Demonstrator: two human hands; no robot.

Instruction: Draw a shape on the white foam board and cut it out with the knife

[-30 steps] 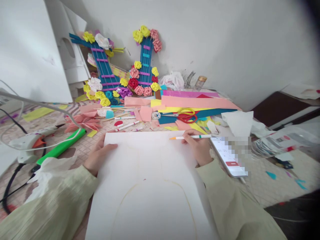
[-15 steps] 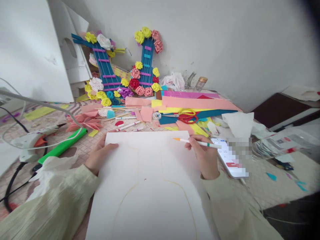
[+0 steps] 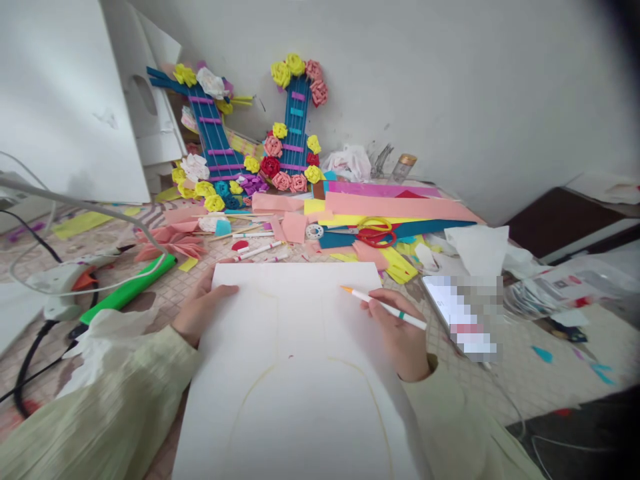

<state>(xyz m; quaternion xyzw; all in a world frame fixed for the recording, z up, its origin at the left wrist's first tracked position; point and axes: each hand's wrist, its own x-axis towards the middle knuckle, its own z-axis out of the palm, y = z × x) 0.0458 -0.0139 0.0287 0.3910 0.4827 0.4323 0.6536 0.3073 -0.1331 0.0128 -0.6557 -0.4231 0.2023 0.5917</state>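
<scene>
A large white sheet of paper (image 3: 300,373) lies in front of me, with a faint orange curved outline drawn on it. My left hand (image 3: 203,310) rests on the sheet's upper left corner, fingers flat, holding it down. My right hand (image 3: 400,333) grips an orange-tipped marker pen (image 3: 383,307), its tip touching the paper near the upper right edge.
A phone (image 3: 457,317) lies right of my right hand. Red and yellow scissors (image 3: 373,230), coloured paper strips (image 3: 395,207) and loose markers (image 3: 257,250) sit behind the sheet. Two blue paper-flower guitar shapes (image 3: 295,127) lean on the wall. A glue gun (image 3: 63,287) and green stick (image 3: 127,290) lie left.
My right hand has drawn the pen down and back toward me, from the sheet's top right corner to lower along its right side. The left hand stays put.
</scene>
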